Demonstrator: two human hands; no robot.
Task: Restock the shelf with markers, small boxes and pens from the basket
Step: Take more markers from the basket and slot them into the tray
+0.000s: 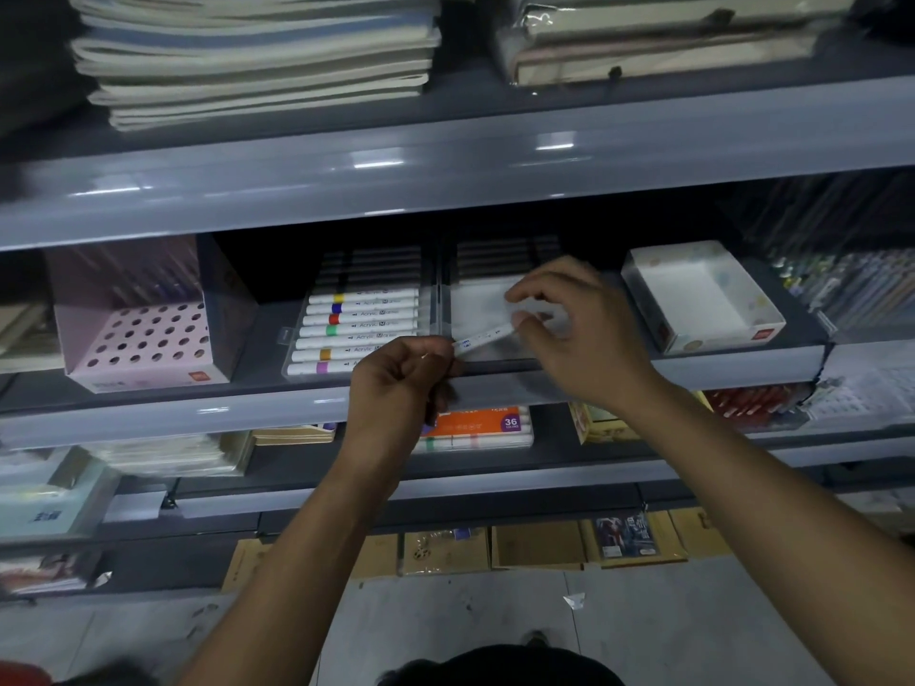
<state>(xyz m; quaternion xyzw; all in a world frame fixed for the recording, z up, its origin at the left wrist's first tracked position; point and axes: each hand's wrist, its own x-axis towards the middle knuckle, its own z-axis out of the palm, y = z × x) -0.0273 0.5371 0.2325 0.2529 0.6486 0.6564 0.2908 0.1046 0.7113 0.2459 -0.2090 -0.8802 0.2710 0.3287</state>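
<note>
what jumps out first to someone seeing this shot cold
Two hands meet at the middle shelf: the left hand and the right hand both pinch one white marker over the right half of an open clear case. The case's left half holds a row of white acrylic markers with coloured bands. To the left stands a pink holder with round holes.

The picture was dim and a bit grainy. Small white spots of glare were seen on the grey shelf edge. Deep shadow was cast under it. The lines were bent near the sides, and the notebooks at the top were blurred.
</note>
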